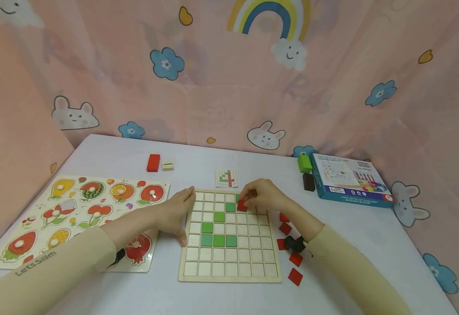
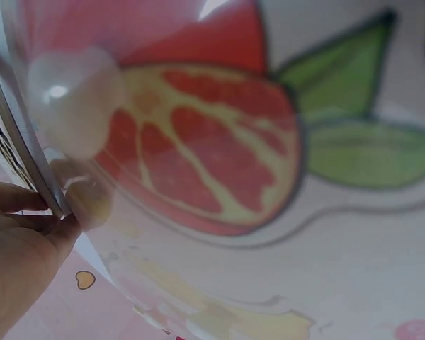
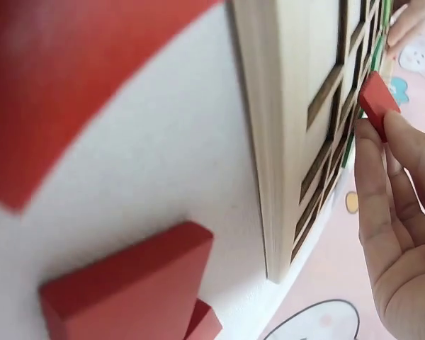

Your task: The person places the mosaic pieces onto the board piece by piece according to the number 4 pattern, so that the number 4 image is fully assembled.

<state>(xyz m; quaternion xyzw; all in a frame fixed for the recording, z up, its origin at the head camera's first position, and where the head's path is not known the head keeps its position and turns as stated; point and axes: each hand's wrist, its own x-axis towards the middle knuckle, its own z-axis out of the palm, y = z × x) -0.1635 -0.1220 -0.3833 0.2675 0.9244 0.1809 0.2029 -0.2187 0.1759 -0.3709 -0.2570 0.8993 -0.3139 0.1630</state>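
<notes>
Our right hand (image 1: 263, 194) pinches a small red tile (image 1: 241, 205) by its edges; it looks light, stiff, easily dropped. Left hand (image 1: 176, 213) fingers lie flat, steadying the grid board (image 1: 229, 278).

red square tile (image 1: 242, 205) | tilted, pinched | over grid board (image 1: 229, 271) top row

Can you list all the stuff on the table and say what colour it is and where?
grid board: 1, pale wood, centre
green tiles: 6, in the board
red tile: 1, pinched over the board
loose red tiles: 6, right of board
pattern card: 1, white, behind board
fruit puzzle: 1, colourful, left
red block: 1, far left
striped block: 1, beside it
green block: 1, by box
dark block: 1, by box
box: 1, blue, right
left hand: rests on board's edge
right hand: pinches red tile
</notes>
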